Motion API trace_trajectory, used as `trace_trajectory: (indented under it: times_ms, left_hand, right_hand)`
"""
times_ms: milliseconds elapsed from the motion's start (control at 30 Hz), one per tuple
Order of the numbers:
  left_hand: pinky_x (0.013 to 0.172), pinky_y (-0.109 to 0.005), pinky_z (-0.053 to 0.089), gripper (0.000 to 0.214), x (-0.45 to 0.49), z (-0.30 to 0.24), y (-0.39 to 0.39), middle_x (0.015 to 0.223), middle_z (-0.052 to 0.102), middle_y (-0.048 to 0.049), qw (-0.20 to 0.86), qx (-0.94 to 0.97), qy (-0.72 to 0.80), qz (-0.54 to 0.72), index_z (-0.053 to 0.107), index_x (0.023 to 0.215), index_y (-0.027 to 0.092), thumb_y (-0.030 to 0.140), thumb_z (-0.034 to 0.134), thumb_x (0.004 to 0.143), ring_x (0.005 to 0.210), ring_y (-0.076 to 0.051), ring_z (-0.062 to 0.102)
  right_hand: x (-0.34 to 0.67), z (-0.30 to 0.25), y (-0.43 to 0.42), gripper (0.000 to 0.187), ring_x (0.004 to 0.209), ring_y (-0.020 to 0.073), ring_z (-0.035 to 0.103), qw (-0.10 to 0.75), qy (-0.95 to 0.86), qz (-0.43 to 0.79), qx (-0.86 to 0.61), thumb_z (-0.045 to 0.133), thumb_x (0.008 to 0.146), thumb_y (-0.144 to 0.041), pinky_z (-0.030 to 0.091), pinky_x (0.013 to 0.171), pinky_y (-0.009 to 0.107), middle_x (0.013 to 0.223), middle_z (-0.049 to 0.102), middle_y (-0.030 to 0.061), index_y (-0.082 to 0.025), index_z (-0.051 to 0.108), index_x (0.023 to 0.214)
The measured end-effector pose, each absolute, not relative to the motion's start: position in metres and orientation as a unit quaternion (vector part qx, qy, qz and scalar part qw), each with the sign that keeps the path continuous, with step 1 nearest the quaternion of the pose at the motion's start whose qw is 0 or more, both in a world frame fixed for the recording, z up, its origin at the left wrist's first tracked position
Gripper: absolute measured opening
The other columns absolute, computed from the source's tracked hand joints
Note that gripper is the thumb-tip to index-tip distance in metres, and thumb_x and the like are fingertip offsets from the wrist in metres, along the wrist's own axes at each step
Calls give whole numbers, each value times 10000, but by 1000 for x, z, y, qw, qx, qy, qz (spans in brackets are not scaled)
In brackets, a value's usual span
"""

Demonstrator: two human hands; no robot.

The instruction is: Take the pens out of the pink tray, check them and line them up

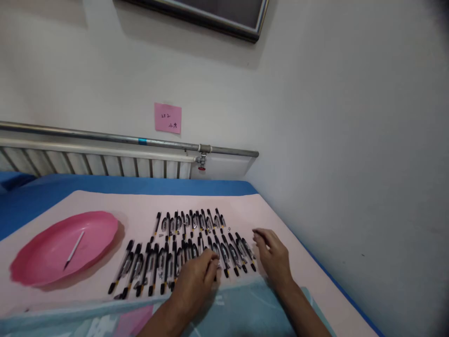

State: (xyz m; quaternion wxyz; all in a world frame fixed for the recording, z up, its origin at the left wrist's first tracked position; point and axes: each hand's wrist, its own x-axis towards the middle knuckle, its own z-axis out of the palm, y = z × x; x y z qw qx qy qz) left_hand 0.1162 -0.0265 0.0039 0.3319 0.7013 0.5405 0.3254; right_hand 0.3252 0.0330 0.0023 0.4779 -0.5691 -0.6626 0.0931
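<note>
Head view: left hand (196, 281) on pen rows (164, 260), grip unclear; right hand (274, 258) unclenched; pink tray (42, 260) left.

left hand (196, 277) on pens (182, 252) | right hand (272, 255) beside row | pink tray (42, 262) left
</note>
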Motion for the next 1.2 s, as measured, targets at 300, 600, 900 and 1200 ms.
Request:
trace_trajectory:
  times_ms: [300,600,900,1200]
  left_hand:
    - [647,-237,364,249,118,0,-91,794,641,-50,296,763,505,275,572,878,198,246,332,833,742,-168,579]
    - [721,-268,404,231,89,-18,-146,854,639,-68,253,749,517,329,565,893,184,222,347,824,790,-179,578]
    - [769,-329,434,236,50,-49,-172,867,619,-81,81,708,596,370,585,900,173,210,365,821,840,-195,561]
    - [847,-372,394,286,-72,-65,-211,1047,595,-131,-166,539,785,257,607,949,112,243,395,807,966,-243,530]
  right_hand:
    - [359,-19,-52,266,721,188,605,531,-530,134,-648,486,733,-382,476,679,298,837,642,68,-180,602,863]
    - [277,-16,-116,214,741,157,574,428,-734,223,-478,432,810,-310,447,688,255,800,618,51,-193,610,827]
    - [259,-21,-136,207,635,148,551,351,-731,293,-507,439,754,-313,418,603,246,701,604,21,-180,592,715]
    - [259,-13,-134,257,473,129,493,350,-656,379,-552,424,710,-385,374,515,243,502,507,-39,-187,586,741]
